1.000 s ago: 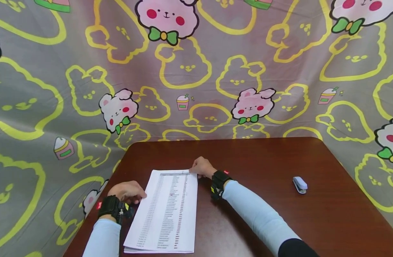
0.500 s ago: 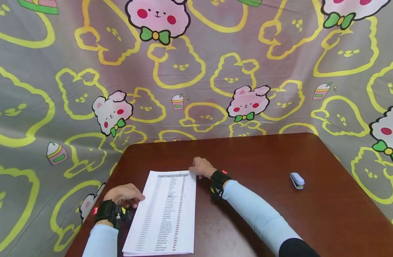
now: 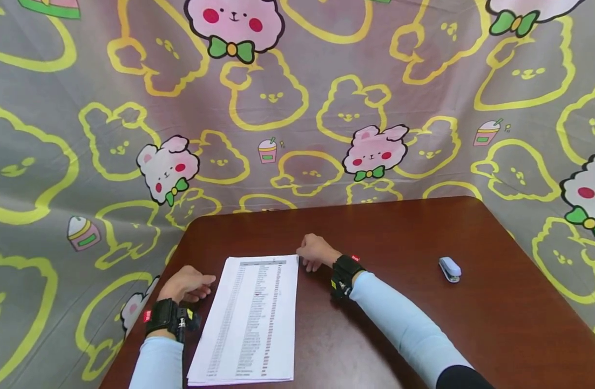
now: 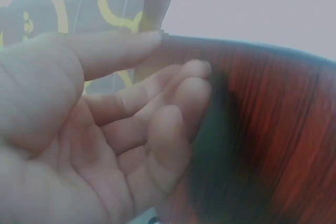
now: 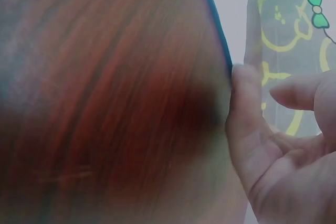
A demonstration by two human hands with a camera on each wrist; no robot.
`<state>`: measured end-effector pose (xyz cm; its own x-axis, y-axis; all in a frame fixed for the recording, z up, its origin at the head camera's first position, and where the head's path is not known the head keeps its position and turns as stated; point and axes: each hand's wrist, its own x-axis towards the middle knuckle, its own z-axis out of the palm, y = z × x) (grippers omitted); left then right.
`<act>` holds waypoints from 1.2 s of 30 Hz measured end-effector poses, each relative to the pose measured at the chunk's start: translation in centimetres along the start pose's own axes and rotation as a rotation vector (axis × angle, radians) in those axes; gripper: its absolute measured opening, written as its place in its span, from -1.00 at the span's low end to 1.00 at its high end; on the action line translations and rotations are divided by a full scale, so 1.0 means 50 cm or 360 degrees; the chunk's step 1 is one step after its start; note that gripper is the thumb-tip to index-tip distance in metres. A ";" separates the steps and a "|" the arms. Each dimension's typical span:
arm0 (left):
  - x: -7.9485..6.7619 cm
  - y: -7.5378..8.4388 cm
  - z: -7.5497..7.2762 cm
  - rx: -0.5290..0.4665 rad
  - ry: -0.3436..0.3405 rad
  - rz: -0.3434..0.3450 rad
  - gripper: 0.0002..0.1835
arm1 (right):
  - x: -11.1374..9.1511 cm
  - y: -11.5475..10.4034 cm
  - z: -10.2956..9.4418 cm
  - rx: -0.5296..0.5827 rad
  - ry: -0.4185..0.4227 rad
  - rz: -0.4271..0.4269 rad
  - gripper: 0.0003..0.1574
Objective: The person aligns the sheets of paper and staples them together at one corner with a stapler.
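A stack of paper [image 3: 249, 319] lies flat on the near left part of a dark reddish-brown worktop [image 3: 375, 232], its long sides running away from the person. The top sheet carries a grey heading band and columns of print too small to read; edges of more sheets show along the near end.

The left hand [image 3: 186, 285] is just beside the stack's left edge. Its grip is loose and holds nothing: in the left wrist view one digit is straight, its tip by the paper's edge, while the other fingers bend softly below it. Whether that tip touches the paper cannot be told.

The right hand [image 3: 318, 252] is at the stack's far right corner. Its grip is partly open: in the right wrist view one fingertip meets the corner and another digit stands apart from it, with nothing pinched between them.

Both wrists wear black bands, a left band [image 3: 162, 317] and a right band [image 3: 347, 273], each with a red tag. Both arms are in light blue sleeves [image 3: 409, 324]; the right one ends in black higher up.

Well to the right on the worktop sits a small pale stapler [image 3: 450, 269]. Behind hangs a grey cloth [image 3: 322, 59] printed with yellow cartoon outlines and rabbits in green bows.
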<state>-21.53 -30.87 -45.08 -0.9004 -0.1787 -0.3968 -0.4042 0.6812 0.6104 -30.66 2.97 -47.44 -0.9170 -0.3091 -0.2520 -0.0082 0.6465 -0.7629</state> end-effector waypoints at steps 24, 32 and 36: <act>0.033 0.038 0.039 -0.0013 0.0029 -0.0017 -0.70 | -0.030 -0.017 0.019 0.0134 -0.0084 0.0135 -0.83; 0.030 0.024 0.042 -0.0101 -0.0042 0.0053 -0.69 | -0.022 0.002 0.028 0.0185 -0.0086 0.0089 -0.89; 0.030 0.018 0.044 -0.0191 -0.0079 0.0100 -0.71 | -0.022 0.022 0.025 0.0269 -0.0144 0.0052 -0.87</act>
<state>-22.91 -28.99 -46.63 -0.9167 -0.1007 -0.3867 -0.3661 0.5997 0.7116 -29.18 3.13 -48.75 -0.8760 -0.3563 -0.3251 0.0950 0.5334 -0.8405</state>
